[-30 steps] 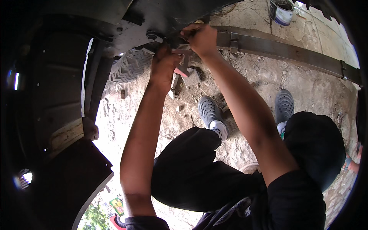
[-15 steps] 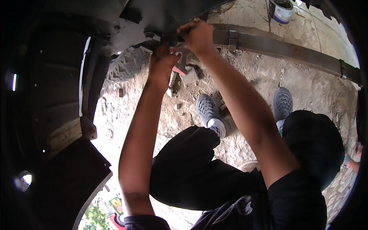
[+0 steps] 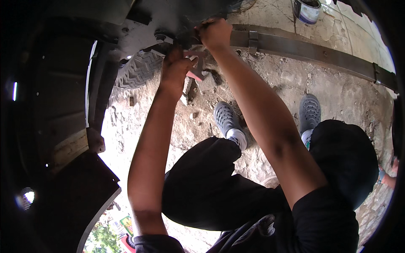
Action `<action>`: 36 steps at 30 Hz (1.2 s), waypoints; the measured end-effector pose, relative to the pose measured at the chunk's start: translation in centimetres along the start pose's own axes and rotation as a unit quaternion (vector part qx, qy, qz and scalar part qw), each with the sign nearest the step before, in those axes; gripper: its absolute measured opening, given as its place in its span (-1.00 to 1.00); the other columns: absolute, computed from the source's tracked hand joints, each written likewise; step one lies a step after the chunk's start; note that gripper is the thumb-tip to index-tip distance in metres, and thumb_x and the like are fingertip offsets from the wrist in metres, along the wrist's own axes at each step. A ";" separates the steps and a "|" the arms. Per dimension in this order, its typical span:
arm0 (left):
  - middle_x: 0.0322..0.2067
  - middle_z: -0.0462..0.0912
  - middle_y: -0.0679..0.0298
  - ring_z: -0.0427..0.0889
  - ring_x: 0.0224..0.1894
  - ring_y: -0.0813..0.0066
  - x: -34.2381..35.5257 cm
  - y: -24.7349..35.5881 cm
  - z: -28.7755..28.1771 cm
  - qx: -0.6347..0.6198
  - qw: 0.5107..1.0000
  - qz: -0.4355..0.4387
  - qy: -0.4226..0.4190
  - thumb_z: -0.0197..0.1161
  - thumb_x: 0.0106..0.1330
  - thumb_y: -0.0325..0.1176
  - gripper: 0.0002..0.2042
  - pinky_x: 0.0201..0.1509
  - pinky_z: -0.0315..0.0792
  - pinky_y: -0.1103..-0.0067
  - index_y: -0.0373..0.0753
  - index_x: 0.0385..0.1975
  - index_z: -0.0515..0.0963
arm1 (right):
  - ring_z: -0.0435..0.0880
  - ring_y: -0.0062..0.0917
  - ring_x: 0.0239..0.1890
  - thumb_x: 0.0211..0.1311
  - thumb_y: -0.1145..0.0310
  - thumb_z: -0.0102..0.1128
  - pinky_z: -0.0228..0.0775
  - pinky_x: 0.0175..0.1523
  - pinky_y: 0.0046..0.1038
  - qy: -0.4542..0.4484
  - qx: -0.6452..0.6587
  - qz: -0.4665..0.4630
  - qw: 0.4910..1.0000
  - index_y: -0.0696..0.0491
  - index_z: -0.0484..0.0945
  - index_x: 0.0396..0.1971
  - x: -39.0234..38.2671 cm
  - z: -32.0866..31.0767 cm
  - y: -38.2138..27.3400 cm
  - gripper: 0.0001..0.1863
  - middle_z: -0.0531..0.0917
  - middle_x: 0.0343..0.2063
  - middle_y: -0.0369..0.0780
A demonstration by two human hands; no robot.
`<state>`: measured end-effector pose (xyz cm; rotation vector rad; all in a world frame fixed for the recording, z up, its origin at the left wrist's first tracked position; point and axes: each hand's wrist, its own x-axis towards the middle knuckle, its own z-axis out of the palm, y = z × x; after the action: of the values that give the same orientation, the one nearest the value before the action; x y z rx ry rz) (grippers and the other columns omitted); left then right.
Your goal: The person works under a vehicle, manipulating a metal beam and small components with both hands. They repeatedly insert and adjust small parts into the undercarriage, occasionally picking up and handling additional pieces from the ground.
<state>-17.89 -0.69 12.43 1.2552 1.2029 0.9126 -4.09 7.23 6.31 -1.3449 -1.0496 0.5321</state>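
Observation:
Both my arms reach up to a dark metal vehicle underside (image 3: 141, 36) at the top of the view. My left hand (image 3: 175, 71) is raised against the dark metal, thumb pointing right; its fingertips are lost in shadow. Higher and to the right, my right hand (image 3: 216, 34) is closed in a fist beside the metal; what it grips, if anything, is hidden. A round bolt-like fitting (image 3: 160, 37) sits just left of my left hand. Behind that hand's thumb shows a reddish metal piece (image 3: 195, 75), close to a grey block (image 3: 206, 82).
A long metal beam (image 3: 312, 52) with clamps runs right from behind my right hand. A treaded tire (image 3: 139, 71) lies left, and a dark panel (image 3: 55, 194) fills the left side. A paint can (image 3: 308, 12) stands at top right. Another person's hand (image 3: 386, 179) shows at the right edge.
The whole view has shifted slightly. My right fist has turned a little at the wrist, while my left hand stays at nearly the same spot on the metal.

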 end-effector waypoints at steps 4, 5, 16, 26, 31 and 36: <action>0.12 0.54 0.26 0.52 0.19 0.39 -0.4 0.2 -0.2 -0.053 0.999 0.007 0.011 0.05 0.07 -0.71 -0.33 0.24 0.49 0.40 -0.28 0.31 0.40 | 0.82 -0.30 -0.36 0.02 0.24 0.57 0.65 -0.16 -0.35 0.030 0.088 -0.012 0.996 -0.03 0.82 -0.40 -2.9 0.8 0.5 -0.83 0.80 -0.45 -0.17; 0.11 0.54 0.26 0.53 0.18 0.38 -0.4 -0.2 -0.3 -0.066 0.998 0.006 0.004 0.04 0.06 -0.71 -0.33 0.24 0.50 0.39 -0.28 0.30 0.41 | 0.82 -0.30 -0.36 0.02 0.24 0.57 0.65 -0.16 -0.35 0.032 0.083 -0.017 0.996 -0.03 0.82 -0.40 -2.9 0.8 0.6 -0.83 0.80 -0.45 -0.17; 0.23 0.52 0.16 0.50 0.33 0.23 -0.4 0.2 -0.5 -0.005 0.999 0.003 -0.032 0.08 0.13 -0.62 -0.34 0.40 0.34 0.37 -0.26 0.37 0.32 | 0.82 -0.26 -0.33 0.03 0.20 0.57 0.65 -0.13 -0.29 0.016 -0.060 -0.052 0.997 -0.05 0.83 -0.39 -1.4 0.7 0.3 -0.81 0.79 -0.44 -0.14; 0.21 0.54 0.15 0.55 0.26 0.28 0.3 -0.2 -2.0 0.045 0.998 0.014 -0.050 0.13 0.15 -0.60 -0.40 0.36 0.36 0.42 -0.27 0.29 0.37 | 0.80 -0.27 -0.39 0.04 0.07 0.54 0.64 -0.17 -0.32 -0.003 -0.064 -0.029 0.998 -0.06 0.82 -0.46 -0.8 0.7 0.0 -0.75 0.78 -0.50 -0.13; 0.23 0.52 0.19 0.51 0.29 0.28 -0.3 -0.4 -1.3 0.015 0.998 0.010 -0.052 0.10 0.06 -0.60 -0.32 0.40 0.33 0.40 -0.24 0.34 0.35 | 0.80 -0.31 -0.43 0.05 0.11 0.55 0.63 -0.21 -0.32 0.005 0.013 -0.050 0.999 -0.10 0.83 -0.43 -1.5 0.3 1.8 -0.80 0.79 -0.49 -0.21; 0.09 0.57 0.21 0.53 0.14 0.38 -0.6 -0.2 -1.2 0.016 0.999 0.033 -0.028 0.08 0.06 -0.63 -0.39 0.18 0.42 0.49 -0.30 0.25 0.44 | 0.81 -0.36 -0.40 0.06 0.10 0.56 0.63 -0.18 -0.36 0.028 -0.010 -0.023 0.999 -0.13 0.84 -0.39 -2.1 0.7 0.9 -0.80 0.81 -0.46 -0.25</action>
<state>-19.19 -1.07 12.47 1.3442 1.1408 0.9031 -5.44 5.99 4.79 -1.3425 -1.0396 0.4495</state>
